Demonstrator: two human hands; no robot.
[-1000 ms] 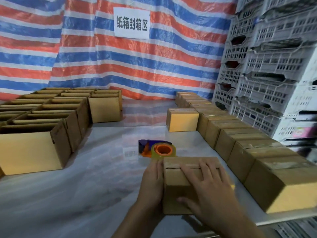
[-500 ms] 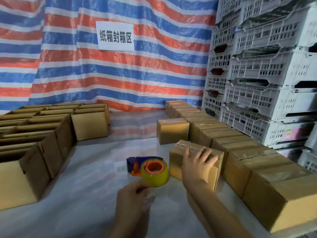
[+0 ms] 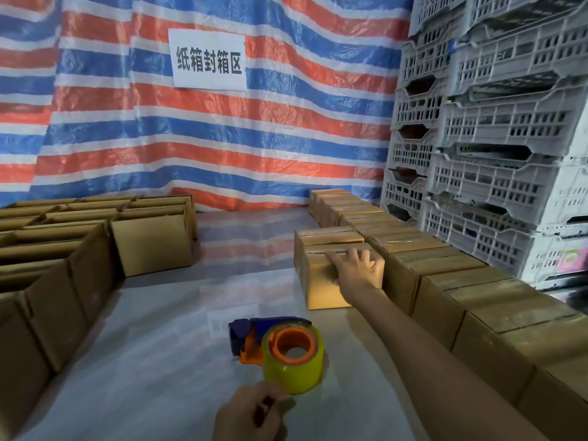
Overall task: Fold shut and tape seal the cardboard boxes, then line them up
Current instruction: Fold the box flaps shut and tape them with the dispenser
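A taped-shut cardboard box (image 3: 321, 289) stands on the white table, right behind the tape dispenser and against another sealed box (image 3: 327, 237) farther back. My right hand (image 3: 358, 270) lies on its top near corner with fingers spread and the thumb down the front face. My left hand (image 3: 251, 412) at the bottom edge grips the handle of the blue and orange tape dispenser (image 3: 280, 348), which carries a yellowish roll of clear tape and sits low over the table.
A long row of sealed boxes (image 3: 451, 283) runs along the right side, touching the placed box. Several open boxes (image 3: 63, 249) fill the left. White plastic crates (image 3: 493, 154) are stacked at the right, with a striped tarp and a paper sign (image 3: 210, 60) behind.
My right hand carried the sealed box from the near edge away to the far right and set it beside the row. My left hand left the box and took the dispenser's handle.
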